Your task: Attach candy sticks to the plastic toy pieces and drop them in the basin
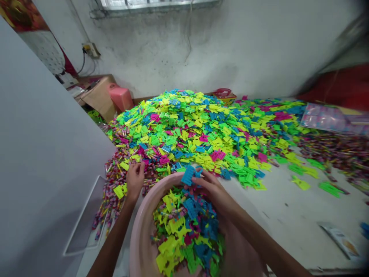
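Observation:
My right hand (pixel 215 189) holds a blue flat plastic piece with a ridged face (pixel 188 176) over the far rim of a pink basin (pixel 137 227). Inside the basin lie yellow, blue, green and pink plastic pieces (pixel 173 227) mixed with small wrapped sticks. Left of the basin, my left hand (pixel 135 180) is at the edge of a spread of small wrapped sticks (pixel 111 200), its fingers bent together. What those fingers hold, if anything, is hidden. A yellow plastic piece (pixel 120 191) lies just beside that hand.
A large heap of coloured plastic pieces (pixel 187 130) rests against the wall. More wrapped sticks (pixel 340 154) lie at right, near a plastic-wrapped pack (pixel 331 118). A pale panel (pixel 52 154) blocks the left side. A red jug (pixel 121 97) and a small packet (pixel 340 241) are also there.

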`<state>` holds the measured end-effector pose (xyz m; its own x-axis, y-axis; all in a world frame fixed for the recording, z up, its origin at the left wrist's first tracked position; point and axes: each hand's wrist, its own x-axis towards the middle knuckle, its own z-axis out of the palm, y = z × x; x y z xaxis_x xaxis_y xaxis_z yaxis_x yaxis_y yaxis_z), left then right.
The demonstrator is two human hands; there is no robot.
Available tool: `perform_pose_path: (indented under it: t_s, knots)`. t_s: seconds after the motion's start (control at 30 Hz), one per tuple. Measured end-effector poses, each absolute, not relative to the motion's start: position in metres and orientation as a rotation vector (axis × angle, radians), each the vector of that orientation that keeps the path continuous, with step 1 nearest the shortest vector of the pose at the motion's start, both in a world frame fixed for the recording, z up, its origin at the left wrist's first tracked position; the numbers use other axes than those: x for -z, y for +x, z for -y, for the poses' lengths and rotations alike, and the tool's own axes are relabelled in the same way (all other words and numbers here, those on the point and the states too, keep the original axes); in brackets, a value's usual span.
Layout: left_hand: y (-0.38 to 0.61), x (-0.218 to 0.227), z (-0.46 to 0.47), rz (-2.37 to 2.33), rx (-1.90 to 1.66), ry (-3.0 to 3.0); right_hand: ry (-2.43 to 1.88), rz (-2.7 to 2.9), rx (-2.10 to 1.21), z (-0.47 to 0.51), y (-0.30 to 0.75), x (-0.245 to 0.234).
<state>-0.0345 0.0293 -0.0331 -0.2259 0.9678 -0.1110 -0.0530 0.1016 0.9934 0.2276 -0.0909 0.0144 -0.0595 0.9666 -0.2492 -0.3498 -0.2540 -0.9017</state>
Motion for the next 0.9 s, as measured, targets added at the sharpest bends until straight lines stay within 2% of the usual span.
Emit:
perform_pose_path:
  t_s: [0.13, 0.5, 0.7, 0.9]
  knots:
    - [-0.031, 0.020, -0.022, -1.329, -1.275, 0.963, -1.107, 0.845, -1.570, 0.093, 0.227, -0.015]
    - [0.016, -0.062, 0.064, -0.946, -1.032, 1.200, -1.124, 1.013, -1.532, 0.110, 0.220, -0.044]
    - [0.027, -0.076, 0.081, -0.961, -1.080, 1.343, -1.184, 1.242, -1.332, 0.120, 0.219, -0.064]
    - [0.022, -0.077, 0.085, -1.000, -0.967, 1.628, -1.230, 1.304, -1.210, 0.127, 0.220, -0.072]
